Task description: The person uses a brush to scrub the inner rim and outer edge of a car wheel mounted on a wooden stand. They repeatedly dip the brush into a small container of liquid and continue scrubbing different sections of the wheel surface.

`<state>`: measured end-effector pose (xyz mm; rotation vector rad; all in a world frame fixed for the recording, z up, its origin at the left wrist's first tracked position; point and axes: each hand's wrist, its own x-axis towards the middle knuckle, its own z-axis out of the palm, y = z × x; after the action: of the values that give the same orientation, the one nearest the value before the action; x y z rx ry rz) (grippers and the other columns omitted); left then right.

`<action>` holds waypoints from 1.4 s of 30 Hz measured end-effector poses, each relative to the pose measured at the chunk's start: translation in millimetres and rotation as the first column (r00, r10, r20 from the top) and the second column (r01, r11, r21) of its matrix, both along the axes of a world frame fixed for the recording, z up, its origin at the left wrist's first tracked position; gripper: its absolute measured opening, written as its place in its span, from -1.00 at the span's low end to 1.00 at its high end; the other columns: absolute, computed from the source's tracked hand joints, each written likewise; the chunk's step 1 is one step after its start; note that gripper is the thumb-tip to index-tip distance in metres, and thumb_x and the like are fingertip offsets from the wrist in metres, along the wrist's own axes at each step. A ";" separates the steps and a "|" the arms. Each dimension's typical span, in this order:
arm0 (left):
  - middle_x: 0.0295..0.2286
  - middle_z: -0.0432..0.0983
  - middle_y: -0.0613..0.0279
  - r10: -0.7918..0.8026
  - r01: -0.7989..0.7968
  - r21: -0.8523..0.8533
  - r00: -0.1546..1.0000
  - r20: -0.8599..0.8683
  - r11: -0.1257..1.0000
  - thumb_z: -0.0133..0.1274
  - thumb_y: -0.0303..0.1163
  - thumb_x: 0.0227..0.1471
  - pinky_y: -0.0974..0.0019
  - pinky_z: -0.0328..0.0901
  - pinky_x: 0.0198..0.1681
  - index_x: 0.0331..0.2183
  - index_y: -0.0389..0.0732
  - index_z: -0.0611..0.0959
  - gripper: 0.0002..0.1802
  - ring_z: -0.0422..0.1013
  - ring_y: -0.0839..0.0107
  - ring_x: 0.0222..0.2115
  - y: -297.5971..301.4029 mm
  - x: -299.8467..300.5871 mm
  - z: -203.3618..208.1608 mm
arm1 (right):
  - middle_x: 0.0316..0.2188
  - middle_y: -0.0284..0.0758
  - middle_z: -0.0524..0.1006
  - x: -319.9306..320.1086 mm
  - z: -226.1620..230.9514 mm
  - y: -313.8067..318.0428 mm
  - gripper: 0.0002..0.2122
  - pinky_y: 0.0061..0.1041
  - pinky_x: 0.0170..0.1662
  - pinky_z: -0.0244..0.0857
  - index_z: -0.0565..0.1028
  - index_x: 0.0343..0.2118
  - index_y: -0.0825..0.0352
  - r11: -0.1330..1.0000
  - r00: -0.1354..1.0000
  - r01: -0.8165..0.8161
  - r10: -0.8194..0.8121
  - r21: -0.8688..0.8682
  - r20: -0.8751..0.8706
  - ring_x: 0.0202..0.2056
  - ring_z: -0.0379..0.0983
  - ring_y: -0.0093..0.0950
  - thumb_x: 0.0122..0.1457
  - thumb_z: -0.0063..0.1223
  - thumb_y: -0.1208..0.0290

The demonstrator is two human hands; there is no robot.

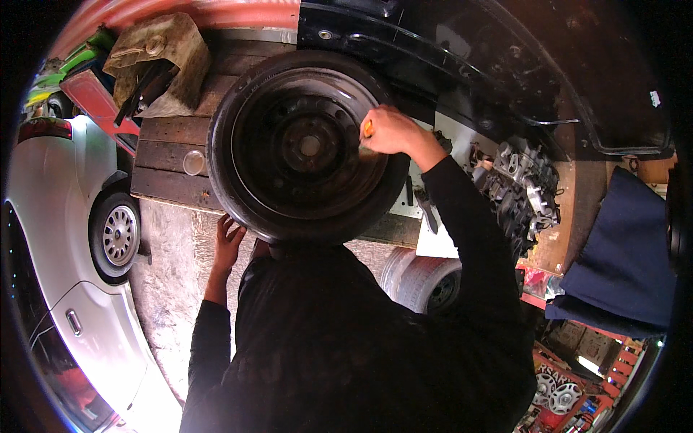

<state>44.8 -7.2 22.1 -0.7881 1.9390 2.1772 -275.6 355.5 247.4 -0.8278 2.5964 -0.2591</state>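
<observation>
A pale car (54, 187) stands on the left, well apart from the work. The plank surface (162, 153) runs across the far side of the person, and on it sits the wheel (289, 184), a dark tyre with its steel rim facing up toward the person. The wheel's near edge reaches past the surface's front edge, close to the person's lap; whether it lies flat or tilts, I cannot tell. A blue cloth (621, 252) is off to the right, an engine part (530, 187) lies right of the wheel, and loose tyres (426, 281) are below the surface.

The right hand (395, 130) is over the wheel's right side, its grip closed around a small tool. The left hand (228, 244) is at the wheel's lower left, its fingers parted and bent; whether they press on the tyre or stop just beside it is unclear. A clear cup (193, 162) rests on the planks left of the wheel. The tool (369, 128) shows only a bit of orange, perhaps a brush handle.

The step in hand looks like working along the rim's edge. The next move likely calls for a firm right grip, steady pressure, and the left hand bracing the wheel.
</observation>
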 end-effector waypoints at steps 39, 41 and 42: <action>0.15 0.30 -0.11 -0.004 0.004 -0.002 0.999 -0.034 1.000 0.25 -0.40 0.12 0.11 0.38 0.11 0.26 -0.16 0.23 -0.23 0.39 0.06 0.09 -1.1 0.7 -6.8 | -0.31 -0.10 0.66 -22.9 15.5 22.2 -0.76 -0.24 -0.04 0.45 0.69 -0.28 0.26 0.981 0.984 0.174 -0.176 0.082 0.015 -0.20 0.60 -0.11 0.12 0.25 0.20; 0.14 0.31 -0.10 0.000 0.000 -0.005 0.999 -0.035 1.000 0.25 -0.40 0.12 0.11 0.38 0.10 0.26 -0.17 0.23 -0.23 0.40 0.07 0.08 0.5 0.3 -4.3 | -0.27 -0.06 0.65 -28.2 14.1 21.3 -0.77 -0.23 -0.08 0.47 0.68 -0.27 0.28 0.971 0.960 0.231 -0.237 -0.055 -0.153 -0.19 0.60 -0.08 0.13 0.24 0.23; 0.14 0.31 -0.10 0.003 -0.003 -0.007 0.999 -0.036 1.000 0.25 -0.40 0.12 0.12 0.38 0.10 0.26 -0.17 0.23 -0.23 0.40 0.07 0.07 1.1 0.1 -3.0 | -0.31 -0.04 0.63 -30.4 13.7 20.6 -0.77 -0.20 -0.11 0.46 0.68 -0.27 0.28 0.971 0.947 0.214 -0.232 -0.105 -0.222 -0.22 0.59 -0.04 0.15 0.22 0.23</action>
<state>45.0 -6.0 19.1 -0.7583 1.9646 2.2021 -306.0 376.0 261.0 -0.6201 2.9221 -0.3507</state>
